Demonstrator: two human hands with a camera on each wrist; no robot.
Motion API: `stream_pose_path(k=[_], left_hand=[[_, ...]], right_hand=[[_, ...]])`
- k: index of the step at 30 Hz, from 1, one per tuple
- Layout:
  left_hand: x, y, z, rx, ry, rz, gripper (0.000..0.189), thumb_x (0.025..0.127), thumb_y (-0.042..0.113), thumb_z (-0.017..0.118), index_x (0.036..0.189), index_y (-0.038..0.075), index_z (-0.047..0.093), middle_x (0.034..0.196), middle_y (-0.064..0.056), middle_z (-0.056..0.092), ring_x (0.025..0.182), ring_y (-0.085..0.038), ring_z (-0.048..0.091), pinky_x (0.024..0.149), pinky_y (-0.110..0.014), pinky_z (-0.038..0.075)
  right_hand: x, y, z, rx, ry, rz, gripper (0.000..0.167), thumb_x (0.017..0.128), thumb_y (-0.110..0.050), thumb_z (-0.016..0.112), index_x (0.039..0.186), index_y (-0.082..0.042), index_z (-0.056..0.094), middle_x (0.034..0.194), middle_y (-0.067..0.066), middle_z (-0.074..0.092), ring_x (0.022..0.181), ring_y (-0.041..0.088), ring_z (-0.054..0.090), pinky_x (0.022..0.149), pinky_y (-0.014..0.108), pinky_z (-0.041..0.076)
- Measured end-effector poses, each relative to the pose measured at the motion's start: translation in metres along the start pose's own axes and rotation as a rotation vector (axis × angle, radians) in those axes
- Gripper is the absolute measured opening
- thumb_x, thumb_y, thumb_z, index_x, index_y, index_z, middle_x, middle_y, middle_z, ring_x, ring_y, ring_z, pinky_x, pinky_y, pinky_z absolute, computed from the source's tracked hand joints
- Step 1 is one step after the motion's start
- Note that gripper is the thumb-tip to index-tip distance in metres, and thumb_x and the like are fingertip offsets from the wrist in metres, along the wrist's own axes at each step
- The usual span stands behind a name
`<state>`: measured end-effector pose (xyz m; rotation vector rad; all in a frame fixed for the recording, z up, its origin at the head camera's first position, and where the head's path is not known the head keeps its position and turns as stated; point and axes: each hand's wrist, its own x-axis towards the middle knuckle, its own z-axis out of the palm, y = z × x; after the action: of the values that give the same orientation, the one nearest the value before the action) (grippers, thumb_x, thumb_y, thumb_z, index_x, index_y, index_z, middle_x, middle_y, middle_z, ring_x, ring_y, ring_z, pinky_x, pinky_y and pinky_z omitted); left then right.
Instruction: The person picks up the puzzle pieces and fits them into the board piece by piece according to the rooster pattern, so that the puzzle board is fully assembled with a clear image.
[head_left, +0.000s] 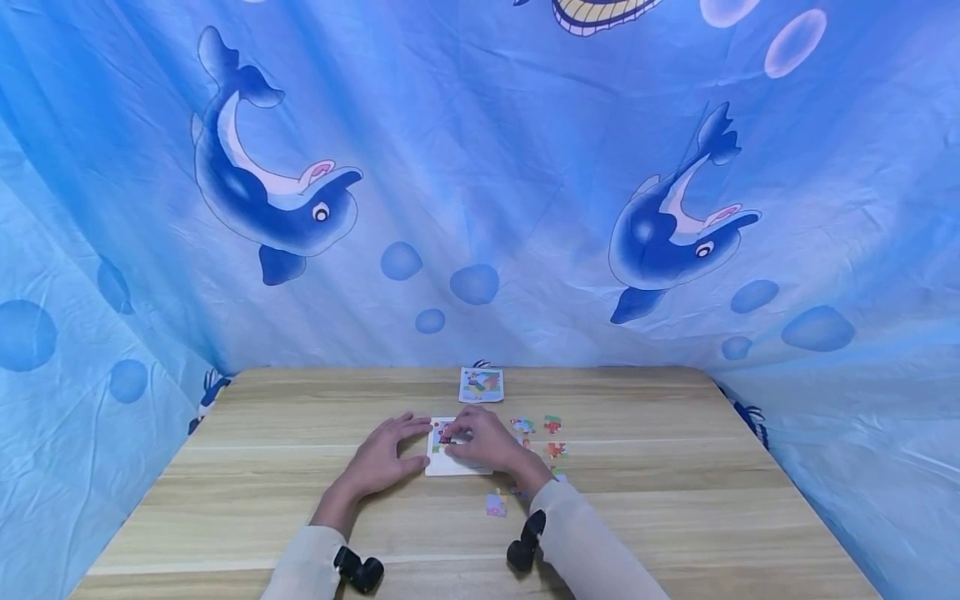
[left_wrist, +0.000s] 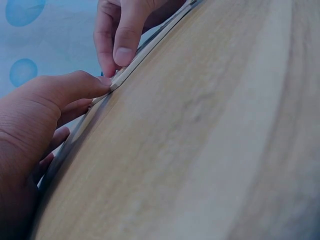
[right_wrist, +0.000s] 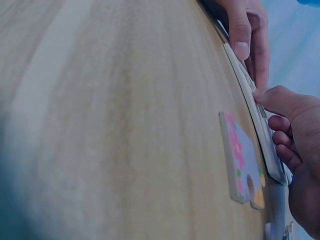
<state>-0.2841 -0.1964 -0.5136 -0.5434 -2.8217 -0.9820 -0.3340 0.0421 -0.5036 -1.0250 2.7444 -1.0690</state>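
the left hand (head_left: 388, 454), fingers loosely spread, touches the left edge of the board (head_left: 456, 467); the right hand (head_left: 486, 440) bends over it — whether pinching a piece, i cannot tell. pieces (head_left: 552, 425) lie rightward, a card (head_left: 481, 386) beyond.

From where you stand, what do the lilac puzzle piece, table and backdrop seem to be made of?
Lilac piece: probably thick card or thin wood, printed on top; its edge is plain and pale.
Table: wood or wood-look laminate, smooth; striped grain shows.
Backdrop: likely thin printed fabric, faintly shiny, with soft folds and creases.
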Motion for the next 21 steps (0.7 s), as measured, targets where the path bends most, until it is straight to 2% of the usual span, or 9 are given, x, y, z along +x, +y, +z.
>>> stream_pose_path(k=[5, 9, 16, 19, 21], left_hand=[[0.0, -0.002, 0.0, -0.007, -0.002, 0.008, 0.056, 0.089, 0.034, 0.075, 0.142, 0.02, 0.064, 0.155, 0.0, 0.056, 0.154, -0.036, 0.037, 0.124, -0.069, 0.026], [0.0, -0.003, 0.001, -0.005, 0.004, 0.0, 0.056, 0.088, 0.034, 0.075, 0.142, 0.021, 0.064, 0.155, 0.001, 0.056, 0.154, -0.035, 0.037, 0.124, -0.068, 0.025], [-0.001, -0.001, 0.002, -0.017, -0.012, -0.001, 0.057, 0.088, 0.033, 0.075, 0.142, 0.018, 0.064, 0.156, -0.002, 0.054, 0.155, -0.035, 0.035, 0.126, -0.067, 0.023], [-0.001, -0.002, 0.002, -0.012, -0.001, 0.0, 0.057, 0.088, 0.032, 0.076, 0.142, 0.018, 0.064, 0.156, -0.002, 0.055, 0.154, -0.035, 0.036, 0.126, -0.066, 0.024], [-0.001, -0.002, 0.001, -0.006, 0.0, -0.001, 0.057, 0.088, 0.032, 0.076, 0.142, 0.018, 0.064, 0.156, -0.002, 0.055, 0.154, -0.035, 0.037, 0.126, -0.066, 0.024]], right_hand=[[-0.007, -0.005, -0.01, 0.052, -0.002, 0.044, 0.022, 0.09, -0.026, 0.079, 0.11, -0.017, 0.08, 0.109, -0.006, 0.069, 0.105, 0.013, 0.063, 0.095, 0.031, 0.055], [-0.021, -0.004, -0.023, 0.087, 0.009, 0.06, 0.022, 0.093, -0.028, 0.076, 0.112, -0.018, 0.079, 0.111, -0.008, 0.068, 0.109, 0.015, 0.064, 0.098, 0.037, 0.056], [-0.067, -0.002, -0.044, 0.092, 0.073, 0.014, 0.023, 0.091, -0.025, 0.078, 0.111, -0.012, 0.078, 0.111, -0.006, 0.068, 0.106, 0.019, 0.066, 0.09, 0.033, 0.058], [-0.086, -0.002, -0.049, 0.104, 0.09, 0.001, 0.022, 0.09, -0.022, 0.08, 0.109, -0.01, 0.078, 0.11, -0.005, 0.069, 0.106, 0.02, 0.066, 0.091, 0.039, 0.06], [-0.097, -0.001, -0.049, 0.09, 0.085, 0.009, 0.022, 0.089, -0.023, 0.081, 0.108, -0.012, 0.077, 0.111, -0.006, 0.069, 0.108, 0.017, 0.065, 0.098, 0.047, 0.057]])
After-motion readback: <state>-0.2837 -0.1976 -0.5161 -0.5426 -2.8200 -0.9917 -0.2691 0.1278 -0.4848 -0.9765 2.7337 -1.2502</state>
